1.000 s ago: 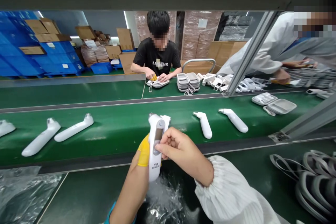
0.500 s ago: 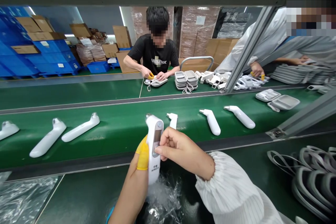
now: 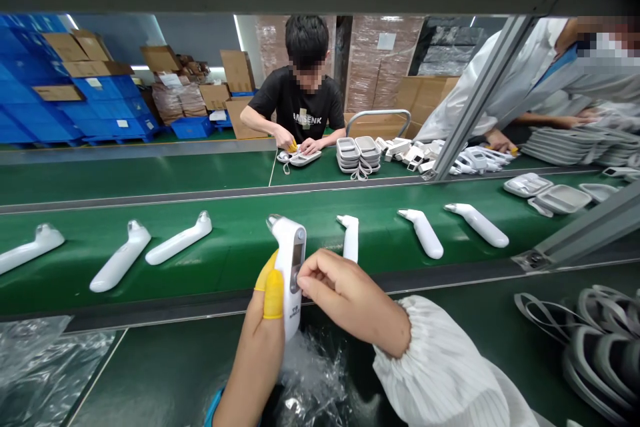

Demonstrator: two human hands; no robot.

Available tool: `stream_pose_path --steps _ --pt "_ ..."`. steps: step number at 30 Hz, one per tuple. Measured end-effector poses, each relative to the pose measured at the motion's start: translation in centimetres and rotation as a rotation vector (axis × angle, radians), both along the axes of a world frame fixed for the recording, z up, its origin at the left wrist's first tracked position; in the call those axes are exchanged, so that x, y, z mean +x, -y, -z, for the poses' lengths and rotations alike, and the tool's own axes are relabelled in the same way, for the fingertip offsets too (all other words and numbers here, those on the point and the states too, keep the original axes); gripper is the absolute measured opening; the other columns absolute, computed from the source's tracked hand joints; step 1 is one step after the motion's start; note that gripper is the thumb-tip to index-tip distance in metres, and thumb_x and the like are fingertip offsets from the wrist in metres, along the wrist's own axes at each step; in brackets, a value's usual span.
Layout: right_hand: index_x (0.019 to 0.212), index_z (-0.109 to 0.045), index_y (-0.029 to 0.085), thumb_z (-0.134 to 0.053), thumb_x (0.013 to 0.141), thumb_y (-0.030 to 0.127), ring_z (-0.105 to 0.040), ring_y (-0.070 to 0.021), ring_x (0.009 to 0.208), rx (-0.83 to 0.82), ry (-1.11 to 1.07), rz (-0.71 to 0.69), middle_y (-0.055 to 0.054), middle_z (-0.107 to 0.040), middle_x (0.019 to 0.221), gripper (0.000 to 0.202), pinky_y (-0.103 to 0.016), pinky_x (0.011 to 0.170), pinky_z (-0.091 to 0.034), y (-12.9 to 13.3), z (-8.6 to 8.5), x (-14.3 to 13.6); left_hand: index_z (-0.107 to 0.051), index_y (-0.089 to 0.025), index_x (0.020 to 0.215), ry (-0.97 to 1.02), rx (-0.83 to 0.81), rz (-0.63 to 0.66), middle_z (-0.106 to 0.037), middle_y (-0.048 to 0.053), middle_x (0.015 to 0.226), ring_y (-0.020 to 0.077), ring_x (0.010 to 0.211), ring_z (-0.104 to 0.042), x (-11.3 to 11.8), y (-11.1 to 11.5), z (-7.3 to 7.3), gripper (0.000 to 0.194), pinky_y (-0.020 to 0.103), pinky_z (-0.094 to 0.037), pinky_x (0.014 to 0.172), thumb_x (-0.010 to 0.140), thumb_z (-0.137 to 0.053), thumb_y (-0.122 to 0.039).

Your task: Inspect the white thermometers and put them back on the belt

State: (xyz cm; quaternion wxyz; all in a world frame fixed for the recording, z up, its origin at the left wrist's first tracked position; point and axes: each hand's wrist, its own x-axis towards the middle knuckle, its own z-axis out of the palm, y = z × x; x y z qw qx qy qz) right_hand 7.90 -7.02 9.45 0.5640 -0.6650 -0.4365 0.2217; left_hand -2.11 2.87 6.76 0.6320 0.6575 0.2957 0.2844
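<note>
My left hand (image 3: pixel 265 320), with yellow covers on its thumb and a finger, is wrapped round a white ear thermometer (image 3: pixel 291 240). It holds the thermometer upright, clear tip at the top and pointing left, with the small screen and buttons turned to the right. The thumb and forefinger of my right hand (image 3: pixel 345 293) are pinched together beside the button panel, close against it. Whatever lies between those fingertips, if anything, is too small to make out. Below the thermometer is crumpled clear plastic (image 3: pixel 315 373).
More white thermometers lie spread along the green conveyor belt (image 3: pixel 175 200). Grey cases (image 3: pixel 590 373) stand at right front, and clear plastic bags (image 3: pixel 45 367) at left front. A slanted metal post (image 3: pixel 480 100) rises at right. Across the belt, a co-worker (image 3: pixel 305 103) handles an open case.
The thermometers and cases on the belt have shifted right. The held thermometer has turned, showing its screen more edge-on. My right hand stays pinched near the panel, a little lower.
</note>
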Motion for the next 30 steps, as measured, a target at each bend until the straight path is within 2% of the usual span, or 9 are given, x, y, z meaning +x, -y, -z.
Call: stream_pose_path --steps 4,9,13,15,18,21,25,27,30 --pt "0.074 -0.046 0.018 -0.045 0.084 0.013 -0.050 -0.0129 0.072 -0.040 0.478 0.182 0.000 -0.050 0.077 0.012 -0.027 0.067 -0.039 -0.4 0.2 -1.0 -0.050 -0.025 0.137 -0.066 0.151 0.007 -0.053 0.007 0.141 0.0258 0.133 -0.044 -0.3 0.3 -0.2 0.056 0.037 -0.034 0.112 0.091 -0.045 -0.056" --pt "0.074 -0.048 0.018 -0.042 0.083 0.013 -0.052 -0.0149 0.069 -0.336 0.705 0.376 -0.002 -0.054 0.076 0.012 -0.030 0.063 -0.035 -0.3 0.6 0.1 -0.048 -0.027 0.137 -0.116 0.259 -0.050 -0.050 0.004 0.144 0.0223 0.134 -0.042 0.2 -2.4 0.5 0.054 0.034 -0.031 0.114 0.092 -0.041 -0.056" --pt "0.079 -0.060 0.017 -0.045 0.079 0.016 -0.059 -0.0180 0.070 -0.563 0.805 0.023 -0.005 -0.066 0.081 0.015 -0.030 0.057 -0.035 -0.4 2.0 -1.0 -0.038 -0.023 0.143 -0.331 0.410 -0.132 -0.049 0.007 0.143 0.0210 0.131 -0.045 2.2 -9.2 3.0 0.058 0.034 -0.035 0.109 0.096 -0.025 -0.054" --pt "0.085 -0.066 0.016 -0.050 0.076 0.020 -0.063 -0.0212 0.072 -0.654 0.813 -0.231 -0.008 -0.070 0.086 0.018 -0.030 0.056 -0.037 -0.9 3.3 -2.6 -0.045 -0.015 0.138 -0.463 0.471 -0.101 -0.058 0.014 0.130 0.0272 0.123 -0.052 3.7 -12.2 4.5 0.058 0.038 -0.039 0.105 0.090 -0.042 -0.048" --pt "0.095 -0.069 0.014 -0.054 0.075 0.022 -0.067 -0.0253 0.076 -0.773 0.782 -0.368 -0.011 -0.073 0.091 0.027 -0.031 0.058 -0.042 -1.6 4.7 -4.1 -0.057 -0.007 0.126 -0.629 0.538 -0.110 -0.059 0.022 0.118 0.0400 0.122 -0.048 5.8 -14.5 6.2 0.057 0.051 -0.035 0.105 0.077 -0.061 -0.035" --pt "0.088 -0.070 0.014 -0.052 0.077 0.021 -0.068 -0.0246 0.079 -0.720 0.767 -0.421 -0.011 -0.074 0.090 0.023 -0.030 0.061 -0.043 -1.4 4.6 -3.1 -0.058 -0.010 0.127 -0.730 0.601 -0.177 -0.050 0.025 0.128 0.0471 0.126 -0.039 6.7 -15.4 6.2 0.060 0.059 -0.030 0.104 0.076 -0.061 -0.042" --pt "0.074 -0.067 0.016 -0.047 0.082 0.015 -0.066 -0.0187 0.076 -0.570 0.657 -0.379 -0.007 -0.073 0.083 0.021 -0.028 0.068 -0.043 -0.5 2.9 -0.2 -0.037 -0.014 0.145 -0.758 0.660 -0.348 -0.028 0.023 0.150 0.0469 0.139 -0.018 5.7 -18.1 4.4 0.067 0.065 -0.012 0.108 0.086 -0.049 -0.042" --pt "0.072 -0.064 0.016 -0.047 0.083 0.013 -0.062 -0.0147 0.072 -0.491 0.549 -0.262 -0.003 -0.070 0.078 0.020 -0.026 0.067 -0.042 -0.3 2.1 0.6 -0.041 -0.009 0.142 -0.757 0.639 -0.346 -0.034 0.026 0.147 0.0489 0.138 -0.018 5.0 -19.8 3.5 0.062 0.069 -0.006 0.106 0.084 -0.050 -0.030" --pt "0.076 -0.063 0.017 -0.048 0.085 0.012 -0.058 -0.0116 0.071 -0.343 0.413 -0.067 0.000 -0.064 0.076 0.019 -0.025 0.067 -0.041 -0.5 1.6 1.0 -0.056 -0.003 0.127 -0.682 0.566 -0.240 -0.052 0.027 0.130 0.0491 0.130 -0.036 4.2 -20.0 2.9 0.051 0.066 -0.018 0.105 0.080 -0.054 -0.023"
